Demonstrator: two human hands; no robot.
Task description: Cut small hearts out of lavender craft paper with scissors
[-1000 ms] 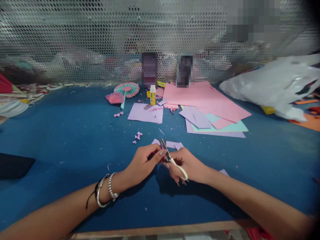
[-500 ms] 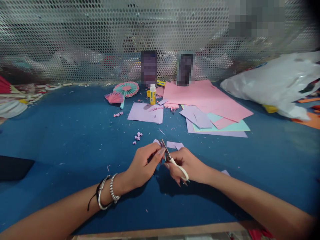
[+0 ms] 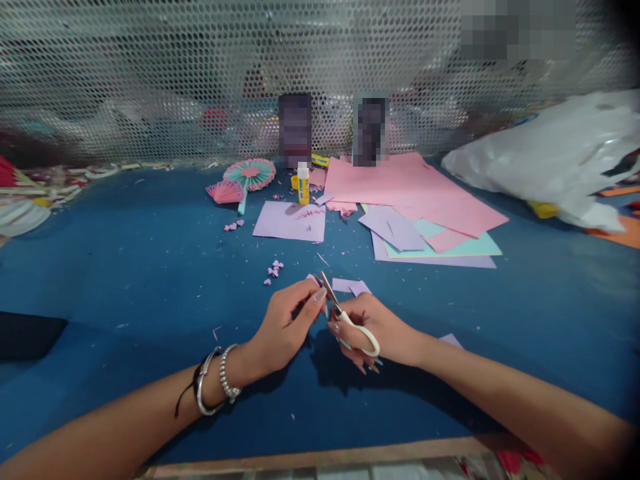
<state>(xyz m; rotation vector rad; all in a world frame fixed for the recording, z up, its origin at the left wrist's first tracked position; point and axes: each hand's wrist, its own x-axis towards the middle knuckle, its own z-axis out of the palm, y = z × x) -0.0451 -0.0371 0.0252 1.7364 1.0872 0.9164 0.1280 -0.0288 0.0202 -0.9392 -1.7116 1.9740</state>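
Right hand [image 3: 373,327], thumb & fingers wrapped in a firm grip, clamps small white-handled metal scissors [image 3: 344,319] over the near ctr. of the scene, blades slightly apart & angled far-left. The left hand [image 3: 285,327], thumb & fingertips drawn close beside the blades, wears a silver beaded bracelet [image 3: 223,370]; can't tell whether its grip is clamped on anything. A lilac paper slip [image 3: 311,277] shows by the blade tips; flat lilac paper strips [image 3: 344,285] lie just beyond the right hand. Slightly far-left: a cluster of tiny lilac heart-shaped pcs. [image 3: 274,268]. Farther back, a lilac paper rectangle [image 3: 280,220], w/ a yellow-and-white glue stick [image 3: 303,187] upright at its far edge. Left of that, a round teal-and-pink pleated paper rosette [image 3: 260,175] & a pink pleated paper fan [image 3: 225,193]. Far right of ctr., a lg. pink paper sheet [image 3: 380,180] partly overlaps a teal paper sheet [image 3: 470,247]; a crumpled white plastic bag [image 3: 540,153] sits at far right. All on a scrap-flecked blue surface [image 3: 150,280], w/ a flat black object [image 3: 30,337] at left & perforated metal mesh [image 3: 200,53] at the far side.
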